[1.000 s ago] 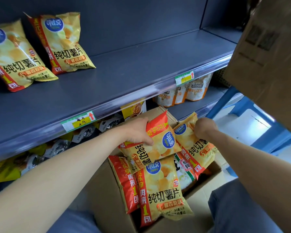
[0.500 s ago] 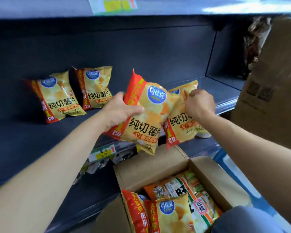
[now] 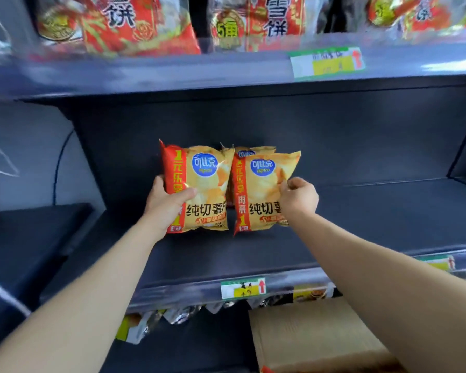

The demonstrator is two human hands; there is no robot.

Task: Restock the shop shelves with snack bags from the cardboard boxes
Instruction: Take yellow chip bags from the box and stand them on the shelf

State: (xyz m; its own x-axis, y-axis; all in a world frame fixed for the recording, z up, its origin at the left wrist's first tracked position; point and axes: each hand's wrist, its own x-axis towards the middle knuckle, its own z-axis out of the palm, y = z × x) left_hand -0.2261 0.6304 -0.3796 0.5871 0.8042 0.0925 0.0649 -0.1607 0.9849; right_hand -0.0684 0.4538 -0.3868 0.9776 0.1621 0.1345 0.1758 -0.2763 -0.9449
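Left crisp bag (image 3: 202, 187) gripped by left hand (image 3: 164, 203), upright on shelf (image 3: 361, 211); right crisp bag (image 3: 261, 192) pinched by right hand (image 3: 298, 196), just beside; third bag (image 3: 256, 151) behind.

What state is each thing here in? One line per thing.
left chip bag, upright, sealed, held.
right chip bag, upright, sealed, held.
rear chip bag, upright behind them, unheld.
left hand, gripping the left chip bag.
right hand, pinching the right chip bag.
red snack bags, shelved above, blurred.
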